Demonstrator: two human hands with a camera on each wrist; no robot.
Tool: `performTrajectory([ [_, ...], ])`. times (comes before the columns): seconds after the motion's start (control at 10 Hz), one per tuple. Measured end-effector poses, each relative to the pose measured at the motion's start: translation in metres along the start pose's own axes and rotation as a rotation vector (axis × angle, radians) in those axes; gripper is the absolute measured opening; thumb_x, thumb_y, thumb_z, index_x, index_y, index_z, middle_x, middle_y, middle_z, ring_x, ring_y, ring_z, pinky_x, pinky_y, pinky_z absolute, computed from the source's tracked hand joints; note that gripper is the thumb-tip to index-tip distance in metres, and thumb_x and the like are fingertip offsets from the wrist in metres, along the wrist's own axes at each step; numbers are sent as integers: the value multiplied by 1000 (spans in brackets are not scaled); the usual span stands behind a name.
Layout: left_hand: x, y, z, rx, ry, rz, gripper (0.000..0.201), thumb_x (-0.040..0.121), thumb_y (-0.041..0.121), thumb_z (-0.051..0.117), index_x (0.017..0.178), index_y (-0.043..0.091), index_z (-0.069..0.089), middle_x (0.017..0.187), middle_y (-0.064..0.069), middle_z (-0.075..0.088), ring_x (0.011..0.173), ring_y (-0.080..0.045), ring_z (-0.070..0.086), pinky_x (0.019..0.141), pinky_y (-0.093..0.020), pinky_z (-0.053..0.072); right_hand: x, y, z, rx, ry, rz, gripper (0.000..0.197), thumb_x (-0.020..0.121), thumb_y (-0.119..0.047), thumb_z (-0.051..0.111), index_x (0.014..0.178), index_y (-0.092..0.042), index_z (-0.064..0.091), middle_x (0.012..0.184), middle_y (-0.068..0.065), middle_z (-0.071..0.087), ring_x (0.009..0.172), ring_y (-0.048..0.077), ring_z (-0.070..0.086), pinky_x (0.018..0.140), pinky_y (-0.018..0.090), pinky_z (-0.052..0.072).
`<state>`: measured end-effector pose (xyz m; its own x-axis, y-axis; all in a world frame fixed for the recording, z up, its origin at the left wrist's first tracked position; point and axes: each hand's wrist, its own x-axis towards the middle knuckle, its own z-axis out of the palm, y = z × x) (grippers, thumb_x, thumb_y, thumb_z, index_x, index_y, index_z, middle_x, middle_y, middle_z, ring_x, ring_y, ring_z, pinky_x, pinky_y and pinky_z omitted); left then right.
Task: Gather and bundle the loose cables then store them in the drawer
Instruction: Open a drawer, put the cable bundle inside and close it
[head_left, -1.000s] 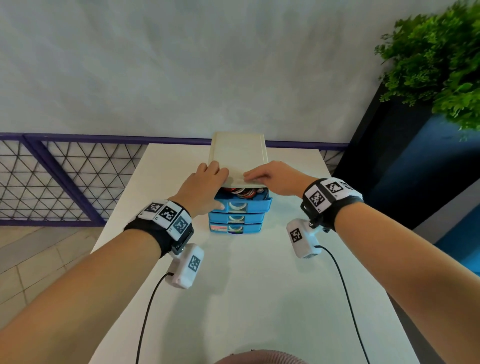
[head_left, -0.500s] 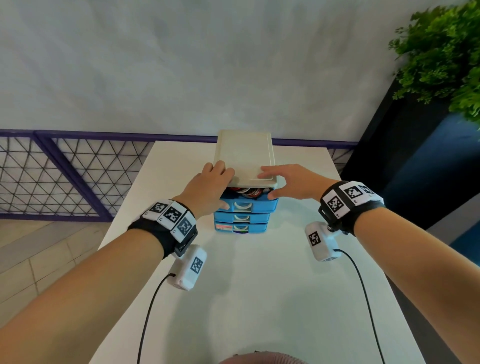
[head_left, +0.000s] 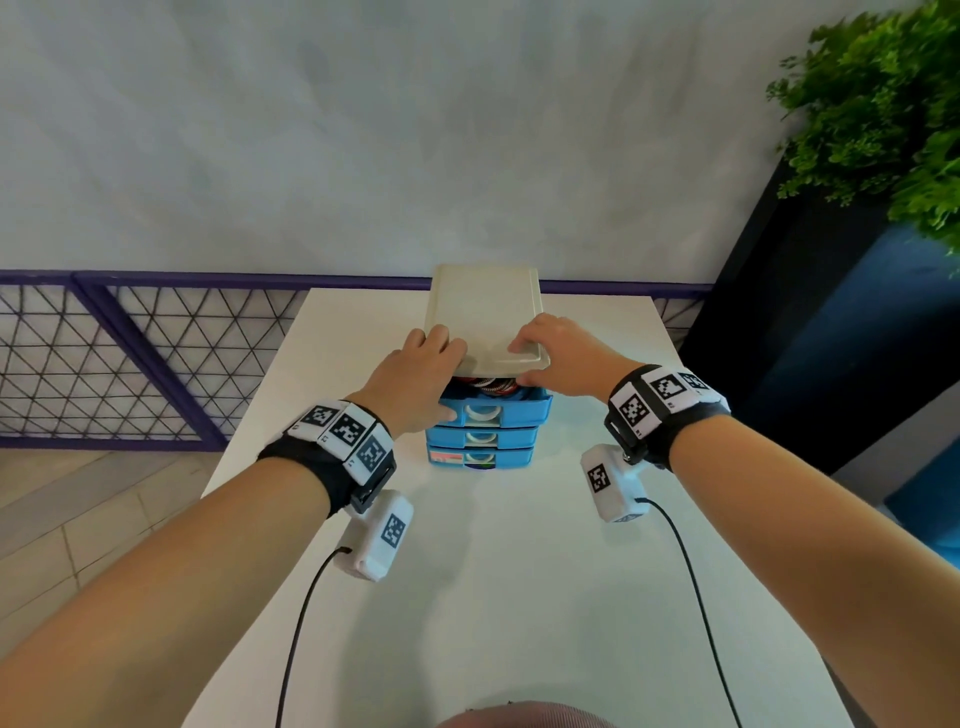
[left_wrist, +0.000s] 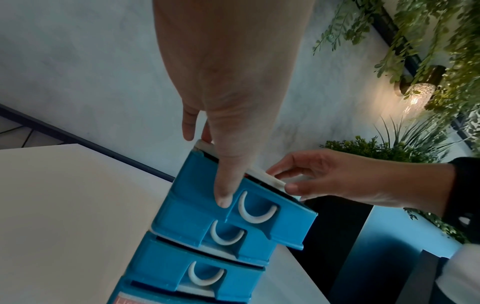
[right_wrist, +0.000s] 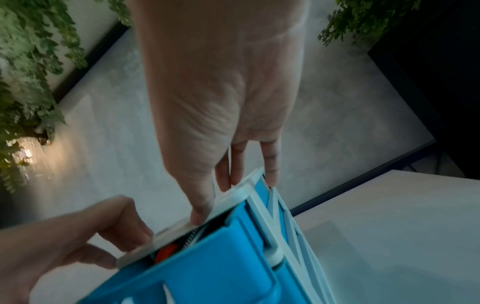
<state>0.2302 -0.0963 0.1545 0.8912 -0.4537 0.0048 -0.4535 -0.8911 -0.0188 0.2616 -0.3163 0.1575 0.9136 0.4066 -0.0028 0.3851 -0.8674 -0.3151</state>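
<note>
A small drawer unit with a cream top (head_left: 483, 317) and three blue drawers stands at the middle of the white table (head_left: 519, 597). Its top drawer (head_left: 511, 413) sticks out a little. Coiled red and white cables (head_left: 485, 385) show in the gap under the top, and also in the right wrist view as cables (right_wrist: 166, 253). My left hand (head_left: 415, 379) lays its fingers on the top's front left corner, and its straight thumb (left_wrist: 223, 197) presses the top drawer's front (left_wrist: 285, 224). My right hand (head_left: 561, 358) grips the top's front right corner, with fingers above and thumb at the rim.
The two lower drawers (head_left: 480, 457) are closed. A grey wall and a purple mesh railing (head_left: 156, 364) stand behind the table. A dark planter with green plants (head_left: 883, 130) rises at the right. The table's near half shows only my forearms and the wrist-camera leads.
My right hand has slid along the top's front edge to its right corner. The left hand keeps its place at the drawer front. The top drawer still stands slightly out.
</note>
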Motion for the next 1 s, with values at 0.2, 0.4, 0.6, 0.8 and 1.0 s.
performTrajectory([
  [0.2, 1, -14, -10, -148, -137, 9, 46, 76, 29, 69, 113, 18, 44, 115, 1, 37, 103, -19, 36, 79, -42, 49, -18, -4, -7, -144, -202, -2, 84, 81, -48, 70, 150, -23, 29, 158, -1, 25, 144, 19, 23, 115, 35, 20],
  [0.4, 11, -15, -15, -137, -44, 19, 28, 79, 16, 70, 102, 17, 53, 107, 0, 45, 98, -22, 46, 74, -43, 48, -13, -11, -3, -232, -93, 30, 62, 87, -34, 68, 142, -23, 42, 146, -1, 43, 131, 23, 44, 105, 38, 39],
  [0.6, 11, -9, -6, -135, 157, -9, 16, 82, 3, 59, 90, 17, 55, 96, 1, 49, 90, -21, 48, 58, -34, 43, -5, -29, 13, -424, 97, 5, 33, 89, -15, 64, 119, -19, 51, 111, 2, 54, 90, 24, 60, 60, 31, 40],
  [0.8, 8, -9, -3, -129, 165, -1, 16, 83, 4, 58, 92, 17, 55, 99, 1, 49, 92, -20, 47, 56, -31, 36, -7, -28, 19, -415, 97, 32, 35, 88, -10, 63, 119, -19, 49, 110, 2, 53, 88, 23, 60, 57, 30, 37],
  [1.0, 6, -30, -8, -263, -23, 53, 28, 83, 16, 67, 109, 20, 57, 116, 2, 51, 107, -20, 51, 84, -36, 46, -23, -27, -1, -263, -65, 83, 51, 96, -27, 52, 145, -22, 36, 149, 1, 40, 131, 24, 45, 99, 37, 41],
])
